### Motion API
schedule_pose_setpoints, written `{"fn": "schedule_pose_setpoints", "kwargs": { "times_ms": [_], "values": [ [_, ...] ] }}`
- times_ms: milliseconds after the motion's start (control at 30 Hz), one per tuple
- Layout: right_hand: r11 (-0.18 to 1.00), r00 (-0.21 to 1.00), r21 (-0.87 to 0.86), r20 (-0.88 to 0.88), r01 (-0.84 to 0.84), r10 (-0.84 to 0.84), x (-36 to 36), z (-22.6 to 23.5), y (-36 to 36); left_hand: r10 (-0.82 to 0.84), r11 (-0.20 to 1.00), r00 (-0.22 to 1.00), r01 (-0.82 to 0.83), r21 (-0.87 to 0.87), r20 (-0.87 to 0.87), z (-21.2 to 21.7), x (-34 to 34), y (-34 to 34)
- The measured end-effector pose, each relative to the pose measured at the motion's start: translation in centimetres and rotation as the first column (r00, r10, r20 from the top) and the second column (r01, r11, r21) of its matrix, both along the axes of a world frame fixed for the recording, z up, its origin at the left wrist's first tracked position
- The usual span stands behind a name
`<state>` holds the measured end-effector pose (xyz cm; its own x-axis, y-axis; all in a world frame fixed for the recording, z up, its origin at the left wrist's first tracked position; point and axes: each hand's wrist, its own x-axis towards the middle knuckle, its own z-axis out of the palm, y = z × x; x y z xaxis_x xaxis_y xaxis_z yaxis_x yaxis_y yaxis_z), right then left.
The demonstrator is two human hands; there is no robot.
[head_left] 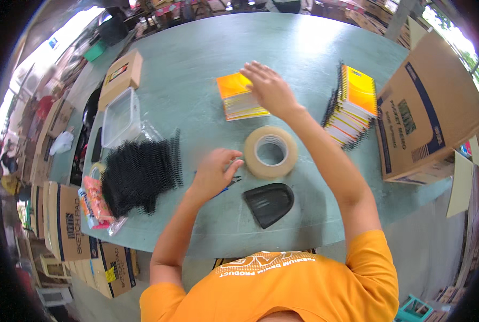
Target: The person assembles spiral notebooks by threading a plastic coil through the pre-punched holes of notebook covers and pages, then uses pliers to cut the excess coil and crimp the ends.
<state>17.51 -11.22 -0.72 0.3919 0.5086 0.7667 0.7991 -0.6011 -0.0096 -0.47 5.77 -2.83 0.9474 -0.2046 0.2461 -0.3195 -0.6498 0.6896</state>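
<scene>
My right hand [269,88] reaches far across the green table [196,80] and rests flat, fingers spread, on a small stack of orange-covered notepads [238,97]. My left hand [215,170] lies near the table's front, fingers curled over a thin dark pen-like item [231,183] whose shape is mostly hidden. A wide roll of tan packing tape [270,152] lies flat just to the right of my left hand. In front of the tape sits a black curved plastic piece [269,203].
A pile of black spiral binding coils [140,174] lies left of my left hand, with a clear plastic tub [120,117] and a small carton [122,76] behind it. Bound orange notebooks [352,104] stand at right beside a large cardboard box [430,115]. Cartons [70,222] stand on the floor at left.
</scene>
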Motion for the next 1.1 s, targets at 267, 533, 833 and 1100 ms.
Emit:
{"fn": "schedule_pose_setpoints", "kwargs": {
  "times_ms": [267, 533, 833, 1100],
  "values": [
    [0.982, 0.948, -0.185, -0.304, 0.034, -0.090, -2.4, -2.1, 1.9, 0.572, 0.765, 0.815, -0.570, 0.300, 0.088, -6.1, 3.4, 10.1],
    [0.940, 0.835, -0.326, -0.541, -0.098, -0.101, -9.0, 1.9, -3.2, 0.613, 0.609, 0.775, -0.587, 0.534, 0.153, -6.9, 5.5, 9.4],
    [0.961, 0.794, -0.276, -0.589, -0.023, -0.150, -10.7, 0.5, -2.1, 0.382, 0.640, 0.876, -0.482, 0.599, 0.296, -4.0, 4.8, 6.7],
    [0.994, 0.780, -0.108, -0.623, -0.012, -0.058, -10.9, 0.7, -1.7, 0.251, 0.924, 0.903, -0.331, 0.192, 0.350, -3.5, 4.4, 4.0]
  ]
}}
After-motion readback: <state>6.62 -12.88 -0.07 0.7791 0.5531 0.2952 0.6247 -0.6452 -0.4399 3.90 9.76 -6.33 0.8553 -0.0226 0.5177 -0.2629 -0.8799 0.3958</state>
